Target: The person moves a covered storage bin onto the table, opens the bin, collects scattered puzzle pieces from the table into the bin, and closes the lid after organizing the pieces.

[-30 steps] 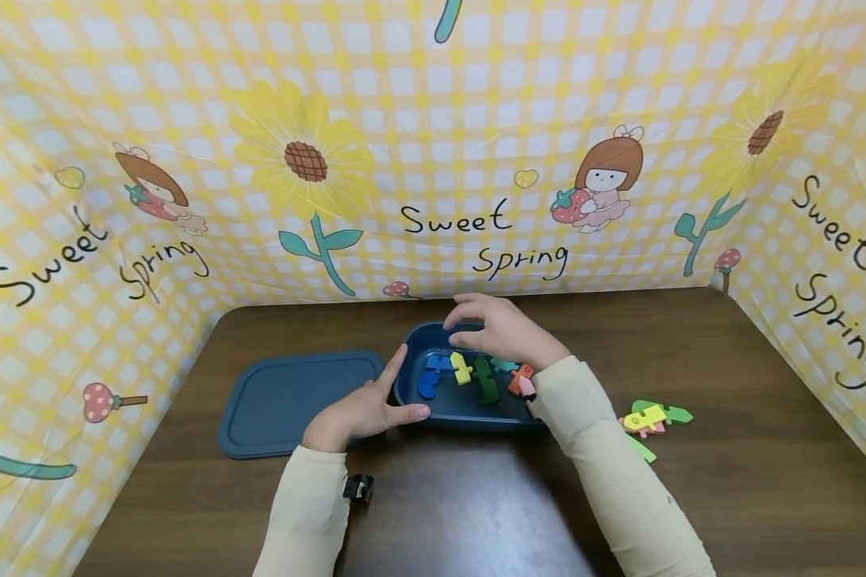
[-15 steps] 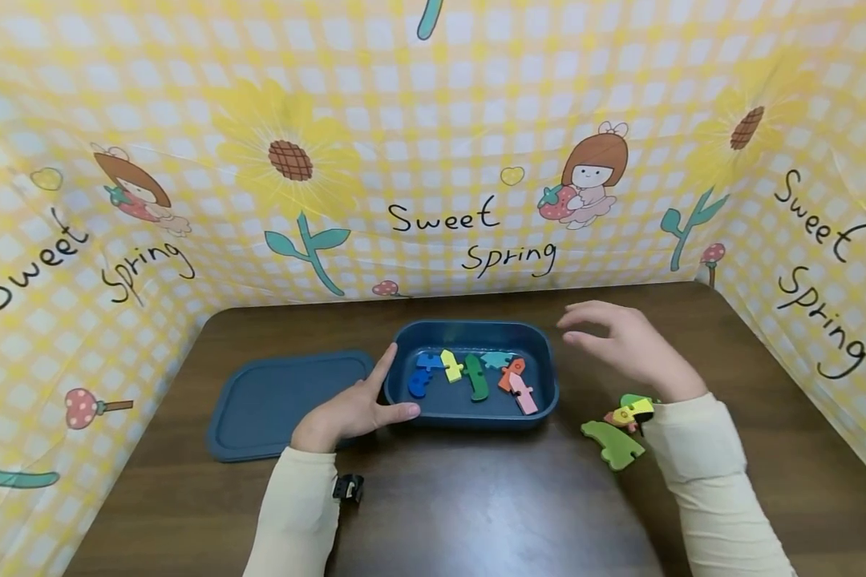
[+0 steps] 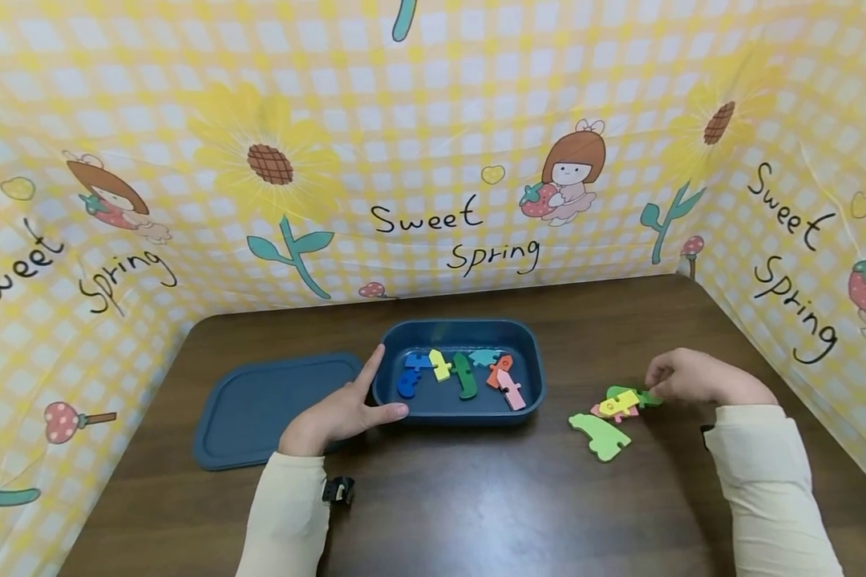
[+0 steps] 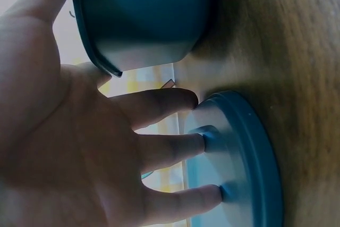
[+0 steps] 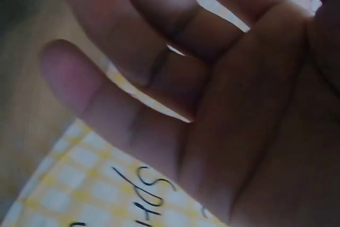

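Note:
My left hand (image 3: 332, 417) is spread against the left end of a dark blue box (image 3: 537, 401), index finger and thumb straight along its rim. In the left wrist view its other fingers (image 4: 170, 150) reach over the blue lid (image 4: 265, 168). To the right, my right hand (image 3: 700, 378) bends down, fingertips pinching the right end of a dark green puzzle piece (image 3: 644, 396). A yellow puzzle piece (image 3: 619, 403) and a pink one (image 3: 631, 413) overlap that piece. Nearer lies a light green puzzle piece (image 3: 600, 437). The right wrist view shows bent fingers (image 5: 74, 78); the pinch is hidden there.
Inside the box lie several coloured puzzle pieces, among them a green one (image 3: 465, 377), a pink one (image 3: 510, 390) and a blue one (image 3: 407, 383). The lid (image 3: 260, 409) lies flat left of the box. A checked cloth (image 3: 418, 120) walls the brown table (image 3: 447, 497).
My right hand has left its place over the box and come right and down to the loose pieces. The left hand stays at the box. The head view has turned slightly right.

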The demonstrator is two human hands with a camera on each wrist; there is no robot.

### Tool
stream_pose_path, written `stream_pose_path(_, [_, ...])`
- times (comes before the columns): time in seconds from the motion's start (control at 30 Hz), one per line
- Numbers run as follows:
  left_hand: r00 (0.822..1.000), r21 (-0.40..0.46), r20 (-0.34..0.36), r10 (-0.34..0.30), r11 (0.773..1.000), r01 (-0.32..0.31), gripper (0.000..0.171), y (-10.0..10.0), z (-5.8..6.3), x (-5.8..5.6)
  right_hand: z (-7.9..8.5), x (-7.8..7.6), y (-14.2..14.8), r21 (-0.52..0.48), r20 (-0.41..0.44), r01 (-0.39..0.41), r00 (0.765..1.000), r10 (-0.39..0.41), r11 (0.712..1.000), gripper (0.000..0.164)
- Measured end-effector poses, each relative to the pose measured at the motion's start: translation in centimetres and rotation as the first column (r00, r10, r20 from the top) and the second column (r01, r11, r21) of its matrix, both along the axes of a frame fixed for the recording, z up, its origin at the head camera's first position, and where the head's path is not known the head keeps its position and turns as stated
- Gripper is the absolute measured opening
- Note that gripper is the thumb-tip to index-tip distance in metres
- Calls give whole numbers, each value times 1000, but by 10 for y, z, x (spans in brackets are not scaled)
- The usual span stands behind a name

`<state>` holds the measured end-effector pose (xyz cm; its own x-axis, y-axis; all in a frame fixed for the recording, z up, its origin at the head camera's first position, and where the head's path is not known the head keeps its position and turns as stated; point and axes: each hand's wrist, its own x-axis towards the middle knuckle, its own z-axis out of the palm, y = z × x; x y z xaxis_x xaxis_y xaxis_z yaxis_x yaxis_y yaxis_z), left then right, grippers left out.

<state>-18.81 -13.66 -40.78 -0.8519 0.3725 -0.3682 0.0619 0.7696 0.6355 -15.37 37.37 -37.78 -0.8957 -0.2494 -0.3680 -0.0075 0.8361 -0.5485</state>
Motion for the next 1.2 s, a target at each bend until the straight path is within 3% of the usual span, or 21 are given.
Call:
stream_pose_path(0.1, [1000, 14, 4, -1, 1000, 1, 108, -1, 1, 0, -11, -3, 1, -58, 81, 26, 996, -22, 998, 4])
stream_pose_path(0.23, [1000, 22, 6, 2, 1000, -2, 109, -2, 1, 0, -20, -8, -1, -43, 72, 24, 997, -21, 999, 7])
stream_pose_path(0.4, [1000, 16, 6, 2, 1000, -2, 110, -3, 1, 1, -27, -11, 1, 78, -51, 45, 998, -41, 996, 17])
stream_pose_path(0.53, [1000, 20, -3, -2, 1000, 2, 109, -4, 1, 1, -33, -14, 5, 189, -230, 135, 969, -90, 973, 5])
stream_pose_path(0.63, [1000, 24, -5, -6, 1000, 7, 108, -3, 0, 1, -39, -16, 7, 172, -335, 188, 934, -123, 967, 21])
stream_pose_path(0.73, [1000, 27, -6, -9, 1000, 9, 108, -3, -1, 1, -43, -18, 8, 94, -370, 172, 920, -126, 981, 32])
stream_pose_path(0.87, [1000, 27, -16, -10, 1000, 10, 107, -3, -1, 0, -42, -20, 7, 87, -338, 171, 932, -133, 981, 42])
stream_pose_path(1.0, [1000, 28, -15, -10, 1000, 10, 107, -2, 1, 2, -35, -17, 5, 178, -238, 198, 959, -153, 964, 53])
stream_pose_path(1.1, [1000, 27, -13, -10, 1000, 11, 106, -2, 1, 2, -31, -16, 3, 212, -163, 180, 976, -146, 961, 60])
stream_pose_path(1.2, [1000, 32, -13, -14, 999, 15, 105, -2, 1, 1, -31, -18, -3, 206, -143, 134, 984, -106, 969, 65])
